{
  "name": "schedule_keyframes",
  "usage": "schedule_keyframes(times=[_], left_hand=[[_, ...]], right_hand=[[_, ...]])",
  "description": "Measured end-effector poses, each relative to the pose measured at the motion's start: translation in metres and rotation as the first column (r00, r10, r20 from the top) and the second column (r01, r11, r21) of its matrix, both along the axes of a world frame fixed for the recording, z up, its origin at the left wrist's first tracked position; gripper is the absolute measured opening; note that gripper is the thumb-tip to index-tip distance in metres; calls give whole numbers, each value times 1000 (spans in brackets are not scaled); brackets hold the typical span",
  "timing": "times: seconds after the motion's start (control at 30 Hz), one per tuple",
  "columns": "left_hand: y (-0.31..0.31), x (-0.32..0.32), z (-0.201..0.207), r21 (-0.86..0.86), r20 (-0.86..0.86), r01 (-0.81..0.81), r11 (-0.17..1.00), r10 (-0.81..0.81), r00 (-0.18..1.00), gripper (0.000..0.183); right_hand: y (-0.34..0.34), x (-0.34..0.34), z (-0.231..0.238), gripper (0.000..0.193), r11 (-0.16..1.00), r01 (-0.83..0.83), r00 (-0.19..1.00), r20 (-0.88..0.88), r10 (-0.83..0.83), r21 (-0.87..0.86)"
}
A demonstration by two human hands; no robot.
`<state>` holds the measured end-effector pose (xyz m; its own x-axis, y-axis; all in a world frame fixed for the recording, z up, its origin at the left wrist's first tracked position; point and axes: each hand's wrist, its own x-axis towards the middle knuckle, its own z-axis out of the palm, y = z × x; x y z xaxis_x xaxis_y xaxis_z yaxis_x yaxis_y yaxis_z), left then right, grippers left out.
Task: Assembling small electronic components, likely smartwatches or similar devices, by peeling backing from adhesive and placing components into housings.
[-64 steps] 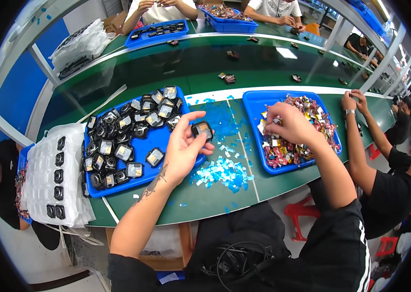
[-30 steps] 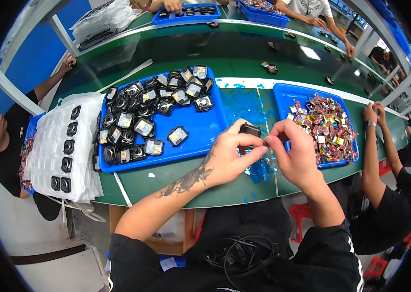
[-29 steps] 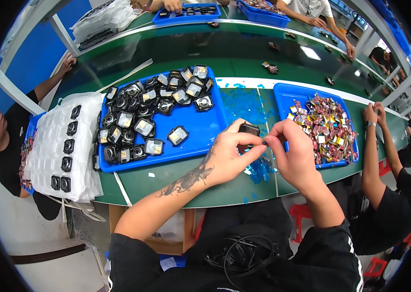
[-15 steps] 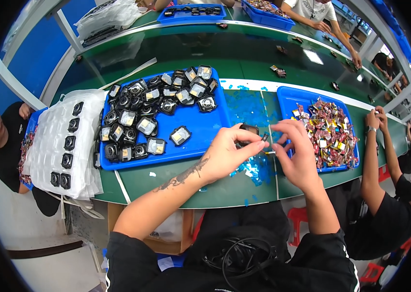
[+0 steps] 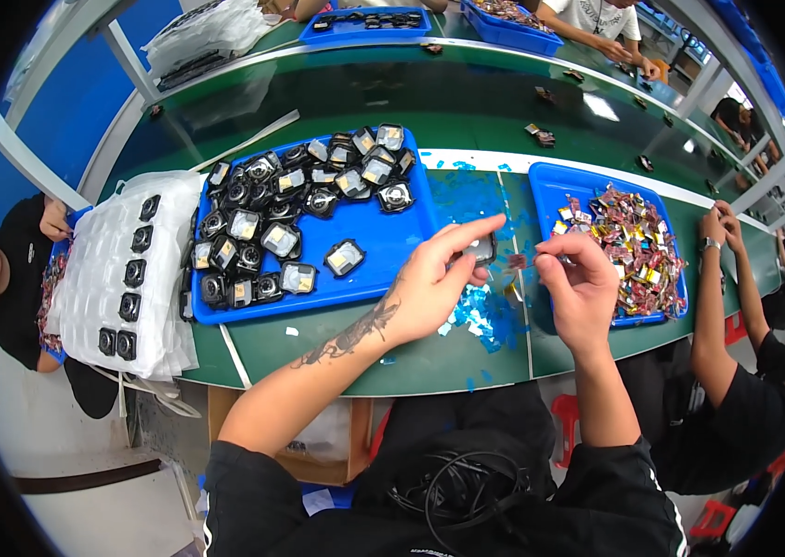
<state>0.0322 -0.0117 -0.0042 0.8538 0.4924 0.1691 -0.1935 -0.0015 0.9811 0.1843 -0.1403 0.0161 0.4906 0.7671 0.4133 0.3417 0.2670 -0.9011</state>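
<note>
My left hand (image 5: 434, 283) holds a small dark watch case (image 5: 484, 248) between thumb and fingers, its index finger stretched out over it. To its right, my right hand (image 5: 585, 290) is closed in a pinch. Beside those fingertips is a blurred reddish-brown piece (image 5: 517, 263); whether the fingers grip it I cannot tell. Left of my hands, a blue tray (image 5: 369, 290) holds many black watch cases, with one case (image 5: 344, 258) lying apart from the pile. At my right, another blue tray (image 5: 548, 193) carries a heap of small red, yellow and silver parts (image 5: 632, 260).
Bits of blue film (image 5: 478, 320) litter the green table below my hands. White plastic sheets (image 5: 86, 278) with several black cases lie at the left. Beyond the trays runs a green conveyor belt (image 5: 318, 97) bearing scattered parts. Co-workers sit left, right and across.
My left index finger has extended off the case. My right hand has drawn slightly right and its fingers have curled into a pinch. Parts on the belt have shifted slightly right.
</note>
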Motion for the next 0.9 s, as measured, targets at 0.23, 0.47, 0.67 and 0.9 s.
schedule_keyframes(times=[0.23, 0.47, 0.67, 0.9], left_hand=[[-4, -2, 1, -5, 30, -1, 1000, 1, 1000, 54], [-6, -3, 3, -65, 30, 40, 997, -38, 999, 54], [-9, -4, 5, -30, 27, 58, 998, -57, 998, 53], [-9, -5, 1, 11, 25, 12, 1000, -12, 1000, 54]], right_hand=[[13, -18, 8, 18, 973, -69, 993, 83, 89, -219], [19, -31, 17, 10, 982, 150, 928, 358, -100, -114], [21, -34, 12, 7, 983, 141, 957, 271, -106, -114], [25, -35, 10, 7, 984, 149, 952, 283, -117, -96]])
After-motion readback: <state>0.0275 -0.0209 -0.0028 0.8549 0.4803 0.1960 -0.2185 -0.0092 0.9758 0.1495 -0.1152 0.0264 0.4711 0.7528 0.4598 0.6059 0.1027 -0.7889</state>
